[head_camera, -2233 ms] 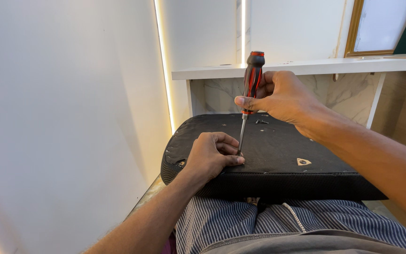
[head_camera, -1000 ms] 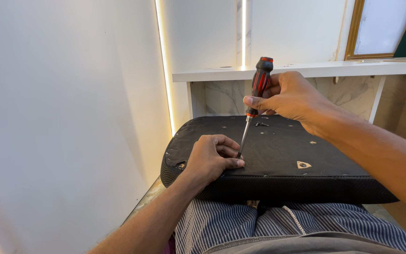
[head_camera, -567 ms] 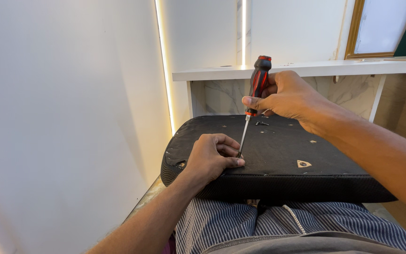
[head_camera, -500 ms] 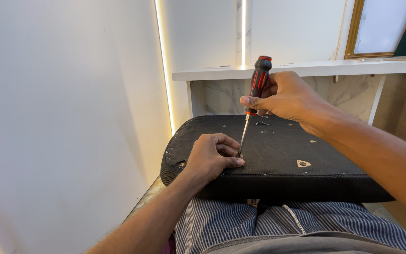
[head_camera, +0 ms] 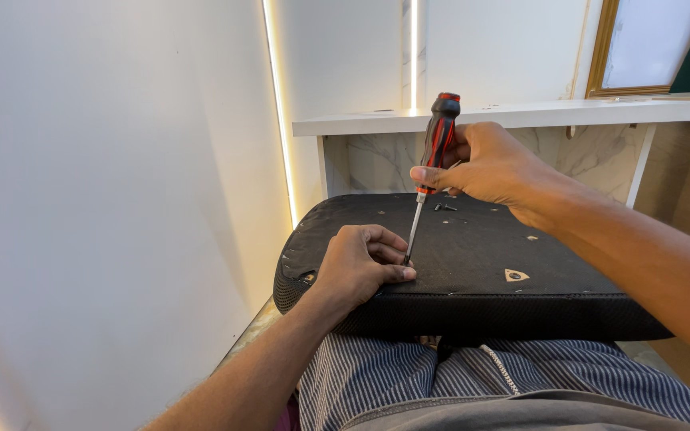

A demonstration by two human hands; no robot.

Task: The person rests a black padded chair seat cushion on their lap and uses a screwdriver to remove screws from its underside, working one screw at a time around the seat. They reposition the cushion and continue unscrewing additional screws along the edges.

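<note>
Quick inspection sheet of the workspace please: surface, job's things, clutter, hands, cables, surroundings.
Surface: black seat pad lies flat across the person's lap, underside up.
Job's things: red-and-black screwdriver, upright and slightly tilted, tip down on the pad beside the left fingers.
Clutter: loose dark screw lies on the pad; a small triangular cutout shows pale.
Hands: right hand grips the screwdriver handle; left hand rests curled on the pad at the tip.
Cables: nothing seen.
Surroundings: white shelf ahead, white wall panel on the left with light strips.
</note>
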